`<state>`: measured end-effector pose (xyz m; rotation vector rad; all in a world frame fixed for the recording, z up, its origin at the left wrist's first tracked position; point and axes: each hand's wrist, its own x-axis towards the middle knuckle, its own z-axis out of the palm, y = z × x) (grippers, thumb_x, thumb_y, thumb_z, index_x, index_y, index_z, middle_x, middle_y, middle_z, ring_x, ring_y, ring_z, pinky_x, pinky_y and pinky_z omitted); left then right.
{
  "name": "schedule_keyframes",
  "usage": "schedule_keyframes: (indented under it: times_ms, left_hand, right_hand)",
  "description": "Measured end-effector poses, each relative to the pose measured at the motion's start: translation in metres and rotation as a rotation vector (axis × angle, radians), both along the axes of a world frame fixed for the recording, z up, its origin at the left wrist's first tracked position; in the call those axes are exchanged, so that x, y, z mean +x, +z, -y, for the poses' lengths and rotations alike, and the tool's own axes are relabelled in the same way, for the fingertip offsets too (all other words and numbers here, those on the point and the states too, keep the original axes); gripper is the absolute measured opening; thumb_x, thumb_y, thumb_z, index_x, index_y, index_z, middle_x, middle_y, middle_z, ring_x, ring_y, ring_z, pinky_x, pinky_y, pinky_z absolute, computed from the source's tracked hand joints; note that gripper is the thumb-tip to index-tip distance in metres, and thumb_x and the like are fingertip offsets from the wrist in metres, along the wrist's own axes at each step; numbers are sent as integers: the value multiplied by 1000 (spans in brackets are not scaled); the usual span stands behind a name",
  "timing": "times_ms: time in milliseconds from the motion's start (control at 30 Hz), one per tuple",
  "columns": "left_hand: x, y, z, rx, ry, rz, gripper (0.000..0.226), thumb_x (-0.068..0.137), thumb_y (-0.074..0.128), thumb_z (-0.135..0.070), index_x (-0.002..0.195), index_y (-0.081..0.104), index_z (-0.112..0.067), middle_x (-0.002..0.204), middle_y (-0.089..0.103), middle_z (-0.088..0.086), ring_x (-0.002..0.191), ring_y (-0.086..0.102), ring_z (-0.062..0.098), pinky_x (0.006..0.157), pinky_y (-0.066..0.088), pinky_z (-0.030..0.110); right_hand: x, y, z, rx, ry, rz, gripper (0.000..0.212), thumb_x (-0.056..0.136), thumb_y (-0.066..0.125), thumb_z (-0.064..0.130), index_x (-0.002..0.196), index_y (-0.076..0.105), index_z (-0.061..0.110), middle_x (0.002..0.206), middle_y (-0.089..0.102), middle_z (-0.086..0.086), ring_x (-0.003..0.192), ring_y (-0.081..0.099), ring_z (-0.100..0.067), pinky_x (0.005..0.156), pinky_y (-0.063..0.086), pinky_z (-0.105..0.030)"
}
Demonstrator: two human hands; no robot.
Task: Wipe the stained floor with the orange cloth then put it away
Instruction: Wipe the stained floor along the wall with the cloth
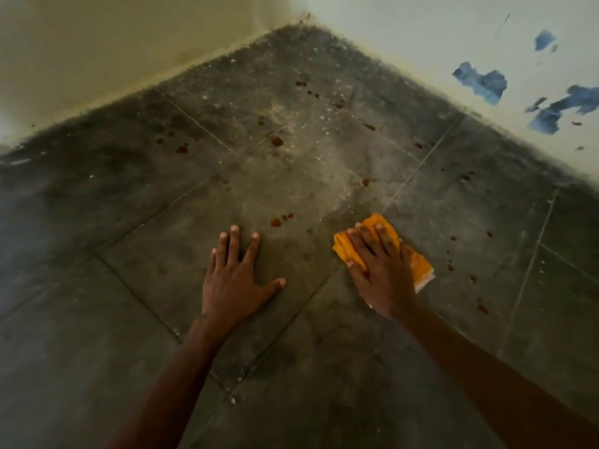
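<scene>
While reddish-brown spots [277,141] dot the floor [129,303] ahead and right, wiping looks barely begun. Right hand [382,270] flat, fingers straight, pressing orange cloth [419,264] onto floor; left hand [233,280] splayed, braced beside it, holding nothing. Putting away not yet done.

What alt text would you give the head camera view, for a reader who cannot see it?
A person's right hand presses a folded orange cloth flat on a dirty grey tiled floor, while the left hand rests spread on the tiles. Reddish-brown spots dot the floor up to a corner of pale walls; one wall has blue patches.
</scene>
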<state>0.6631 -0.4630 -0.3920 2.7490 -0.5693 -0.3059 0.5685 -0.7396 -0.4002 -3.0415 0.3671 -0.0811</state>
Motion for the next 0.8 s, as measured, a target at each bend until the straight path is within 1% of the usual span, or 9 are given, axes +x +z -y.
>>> schedule_keyframes:
  times_ms: [100, 167, 267, 333, 467, 567, 633, 700, 800]
  left_hand:
    - [-3, 3, 3, 1, 5, -18, 106, 73, 43, -82, 155, 1, -30, 162, -16, 10, 149, -16, 27, 122, 0, 43]
    - [-2, 7, 4, 18, 4, -49, 106, 75, 47, -79, 155, 1, -28, 162, -18, 11, 149, -16, 29, 122, 1, 44]
    - [2, 10, 2, 46, -26, -69, 106, 75, 47, -79, 155, 1, -28, 162, -17, 12, 149, -14, 32, 122, 5, 46]
    - [2, 9, 4, 32, -18, -79, 105, 75, 49, -79, 155, 2, -30, 162, -16, 11, 149, -13, 31, 122, 7, 46]
    - [1, 17, 5, -21, 7, -118, 105, 74, 57, -74, 155, 7, -30, 162, -15, 10, 149, -13, 32, 121, 7, 47]
    - [-4, 28, 4, -13, 14, -143, 103, 74, 59, -71, 155, 12, -28, 163, -10, 11, 150, -8, 33, 121, 10, 47]
    - [-8, 29, 4, -20, 29, -105, 99, 77, 56, -71, 155, 13, -28, 164, -7, 10, 150, -5, 32, 121, 12, 46]
    - [-14, 27, 1, -15, 48, -80, 96, 78, 51, -72, 155, 13, -30, 164, -6, 8, 151, -4, 30, 121, 12, 45]
    - [-16, 19, 0, -26, 56, -49, 95, 78, 47, -76, 155, 12, -32, 164, -6, 5, 151, -5, 27, 121, 10, 42]
  right_hand:
    - [-42, -2, -30, 20, 133, -21, 61, 96, 36, 53, 155, 31, 35, 165, 23, 11, 154, 16, -23, 114, 22, -55]
    - [-47, 1, -22, 28, 198, -58, 61, 96, 36, 55, 154, 31, 38, 164, 23, 15, 154, 14, -19, 116, 24, -57]
    - [-12, 11, -7, 36, 49, -82, 60, 94, 33, 56, 152, 34, 40, 162, 28, 16, 153, 17, -19, 113, 29, -58]
    - [4, 12, -11, 31, -34, -120, 61, 95, 29, 56, 154, 30, 39, 163, 26, 15, 154, 14, -20, 114, 28, -57]
    - [-5, 19, -37, 8, -66, -191, 65, 93, 25, 57, 156, 25, 37, 165, 22, 12, 154, 15, -24, 111, 29, -56]
    - [-20, 28, -64, 16, 47, -280, 66, 93, 26, 56, 156, 23, 37, 166, 18, 10, 154, 13, -26, 110, 31, -60]
    - [-24, 26, -71, 25, 178, -328, 65, 96, 26, 54, 158, 10, 38, 168, 6, 11, 155, 1, -27, 115, 20, -61]
    - [-21, 26, -66, 76, 275, -366, 65, 96, 16, 57, 157, -1, 40, 167, -6, 14, 154, -11, -25, 120, 9, -59]
    - [-11, 16, -57, 69, 261, -264, 63, 98, 15, 58, 158, 6, 40, 167, -1, 14, 155, -6, -23, 120, 13, -61]
